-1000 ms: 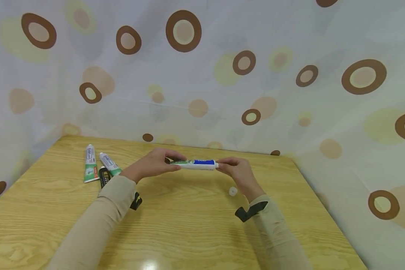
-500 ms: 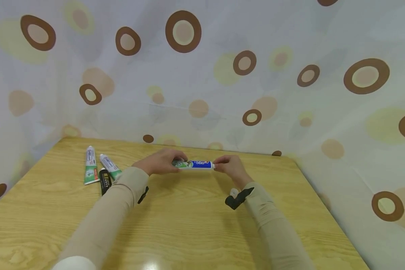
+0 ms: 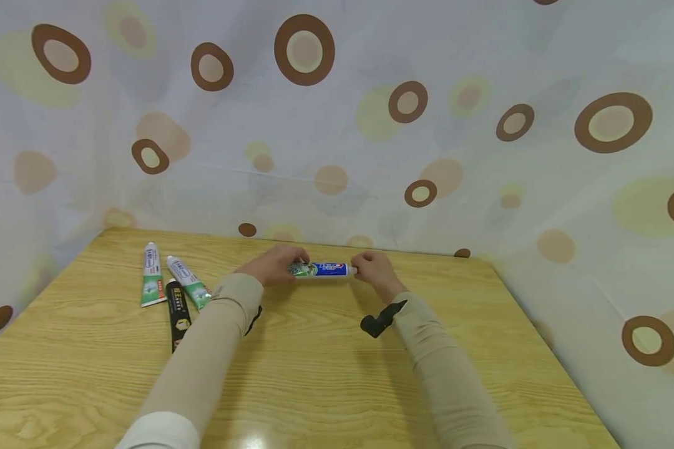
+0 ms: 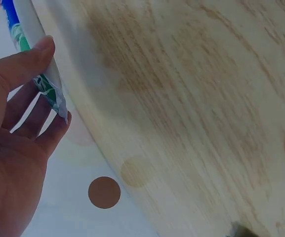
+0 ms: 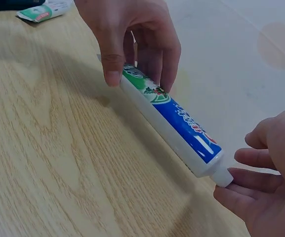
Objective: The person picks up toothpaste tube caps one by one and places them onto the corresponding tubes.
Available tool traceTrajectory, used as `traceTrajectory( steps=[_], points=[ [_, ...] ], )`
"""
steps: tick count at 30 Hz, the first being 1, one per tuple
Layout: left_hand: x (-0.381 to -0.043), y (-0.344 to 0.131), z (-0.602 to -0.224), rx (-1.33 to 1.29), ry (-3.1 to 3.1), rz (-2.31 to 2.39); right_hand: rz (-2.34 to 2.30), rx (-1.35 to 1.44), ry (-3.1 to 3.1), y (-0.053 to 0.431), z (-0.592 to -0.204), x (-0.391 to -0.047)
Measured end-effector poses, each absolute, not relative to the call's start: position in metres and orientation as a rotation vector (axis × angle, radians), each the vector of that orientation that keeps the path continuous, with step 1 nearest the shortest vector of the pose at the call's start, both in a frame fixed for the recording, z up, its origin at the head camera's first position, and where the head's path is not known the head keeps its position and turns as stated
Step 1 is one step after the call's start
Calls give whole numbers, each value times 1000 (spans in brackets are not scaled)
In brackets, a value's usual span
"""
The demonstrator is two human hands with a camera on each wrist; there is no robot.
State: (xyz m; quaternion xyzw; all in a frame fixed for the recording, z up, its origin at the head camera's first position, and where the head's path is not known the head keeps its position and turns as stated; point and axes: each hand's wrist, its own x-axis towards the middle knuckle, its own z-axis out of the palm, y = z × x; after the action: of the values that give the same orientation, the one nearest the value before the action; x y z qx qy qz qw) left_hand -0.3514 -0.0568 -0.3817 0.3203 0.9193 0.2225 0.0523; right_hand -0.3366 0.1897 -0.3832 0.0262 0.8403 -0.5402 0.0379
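My left hand grips the rear end of a blue, green and white toothpaste tube, held level just above the wooden table. In the left wrist view, the thumb lies on the tube's white side and the fingers curl behind its crimped end. At the other end, my right hand pinches the small white cap between thumb and finger. The right wrist view shows its other fingers loosely bent, apart from the tube. The tube's printed side faces up there.
Two white-and-green tubes and a black tube lie at the table's left, the black one partly behind my left sleeve. A spotted cloth wall rises behind the wooden table.
Both hands and the tube have shifted slightly away from me; the right hand has moved left. A small white ring-like piece on the table is now hidden by the right hand or wrist.
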Motion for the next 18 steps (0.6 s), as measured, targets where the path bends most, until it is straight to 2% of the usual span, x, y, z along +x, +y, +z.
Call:
traceTrajectory(
  steps=[10,18],
  points=[
    [-350,-59,-403,810,2791,822,-1701,155,2556,186,-392,-341],
    [-349,-52,-401,685,2764,800,-1729,164,2536,188,-393,-341]
  ],
)
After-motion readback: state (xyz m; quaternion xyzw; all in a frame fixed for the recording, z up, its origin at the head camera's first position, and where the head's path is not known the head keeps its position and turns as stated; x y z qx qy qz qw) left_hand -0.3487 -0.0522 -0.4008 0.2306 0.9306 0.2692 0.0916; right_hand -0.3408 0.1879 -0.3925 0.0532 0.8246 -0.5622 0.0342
